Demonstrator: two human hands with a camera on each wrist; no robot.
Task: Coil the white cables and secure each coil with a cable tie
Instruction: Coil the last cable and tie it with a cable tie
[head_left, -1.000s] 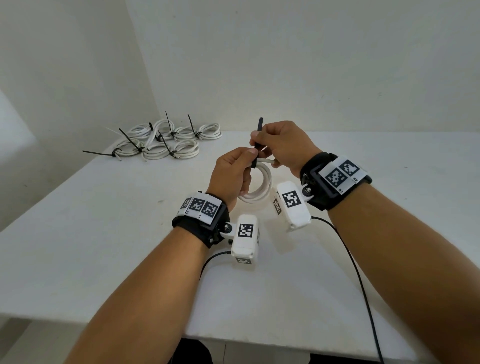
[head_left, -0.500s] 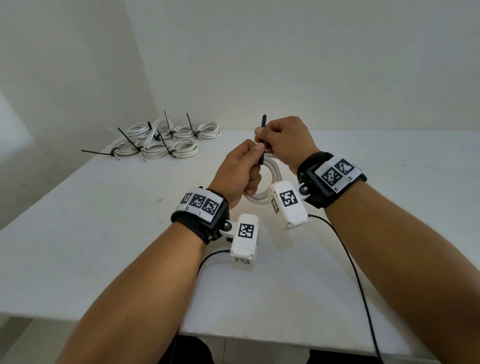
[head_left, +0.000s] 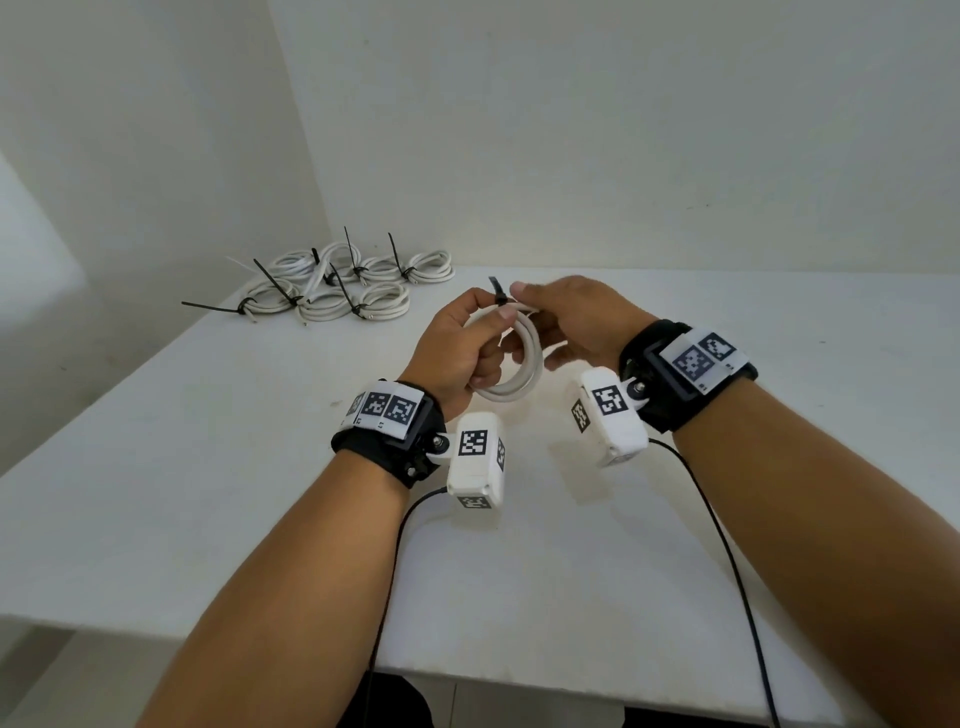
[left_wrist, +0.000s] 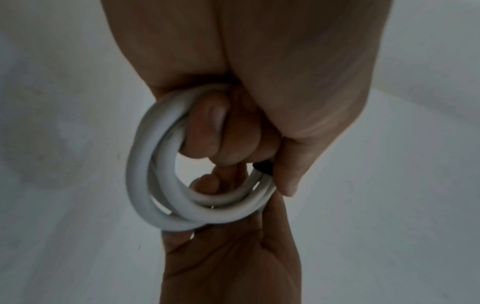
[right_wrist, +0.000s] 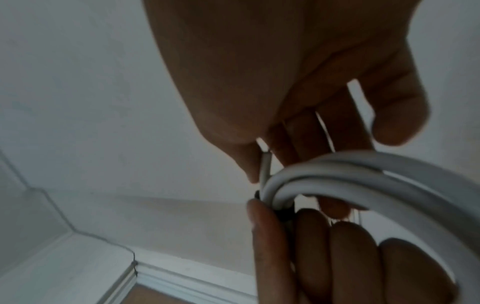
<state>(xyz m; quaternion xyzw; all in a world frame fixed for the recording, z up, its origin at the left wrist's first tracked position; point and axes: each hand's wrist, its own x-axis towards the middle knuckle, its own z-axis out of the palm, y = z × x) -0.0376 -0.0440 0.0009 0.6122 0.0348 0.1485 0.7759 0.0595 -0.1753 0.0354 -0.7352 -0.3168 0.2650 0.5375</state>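
Observation:
My left hand (head_left: 457, 348) grips a white cable coil (head_left: 524, 379) above the white table (head_left: 208, 467). Its fingers pass through the ring and its thumb presses on the top. A black cable tie (head_left: 498, 296) wraps the coil there, and a short tail sticks up to the left. My right hand (head_left: 576, 317) sits against the coil's right side, fingers fairly straight, index tip beside the tie. In the left wrist view the coil (left_wrist: 140, 164) hangs from the curled fingers with the tie (left_wrist: 265, 169) under the thumb. The right wrist view shows the coil (right_wrist: 363, 170), the tie (right_wrist: 284, 214) and a loose cable end (right_wrist: 265, 164).
Several tied white coils (head_left: 337, 291) with black tie tails lie at the table's back left corner, near the walls. Black leads (head_left: 727, 545) run from the wrist cameras across the table and over its front edge.
Both hands have come down a little. The right hand has left the upright tie tail and opened against the coil. The tail now shows shorter and tilted left.

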